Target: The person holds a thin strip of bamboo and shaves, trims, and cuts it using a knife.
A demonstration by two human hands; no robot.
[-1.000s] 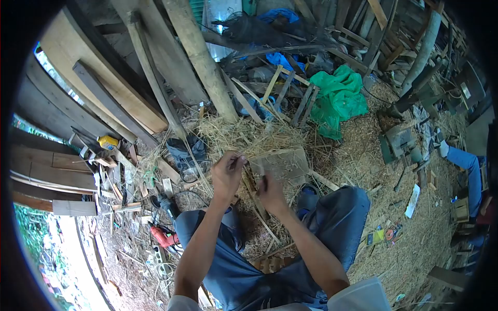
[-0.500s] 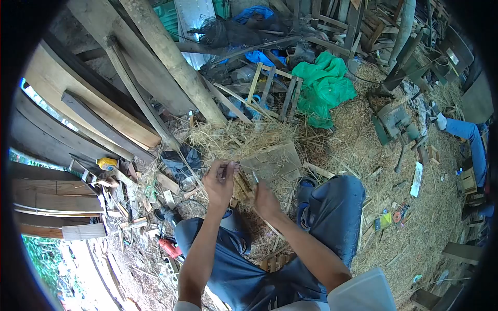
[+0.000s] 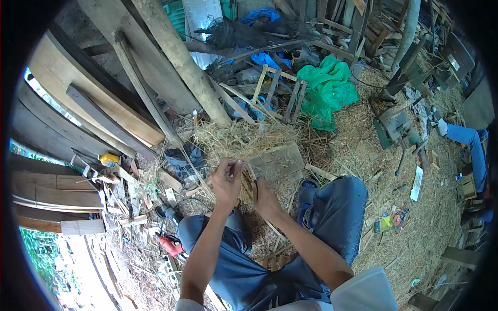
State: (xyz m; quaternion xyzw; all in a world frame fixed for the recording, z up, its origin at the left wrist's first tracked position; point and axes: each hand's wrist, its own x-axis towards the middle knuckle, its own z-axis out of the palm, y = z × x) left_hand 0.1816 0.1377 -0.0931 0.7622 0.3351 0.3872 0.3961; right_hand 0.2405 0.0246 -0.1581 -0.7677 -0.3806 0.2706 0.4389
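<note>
In the head view, my left hand (image 3: pixel 226 182) is raised over the floor between my knees, its fingers closed in a pinch. A thin, pale strip near its fingertips is too small to name. My right hand (image 3: pixel 266 199) is lower and to the right, its fingers curled closed; whatever it grips is hidden by the hand. Between the two hands lies a narrow yellowish-brown piece of wood or bamboo (image 3: pixel 248 186), close to the right fingers. Just beyond the hands a flat wooden board (image 3: pixel 277 163) rests on the straw-covered floor.
A green plastic sheet (image 3: pixel 328 96) lies ahead to the right. A red power tool (image 3: pixel 170 245) sits by my left knee. Planks (image 3: pixel 83 96) lean at the left, beside a wooden post (image 3: pixel 181 65). A metal machine (image 3: pixel 395 124) stands at the right, near another person's leg (image 3: pixel 469 142).
The view has shifted slightly. The thin strip between my hands shows at a steeper angle, and a pale tip beside my right fingers no longer shows. Both hands stay close together.
</note>
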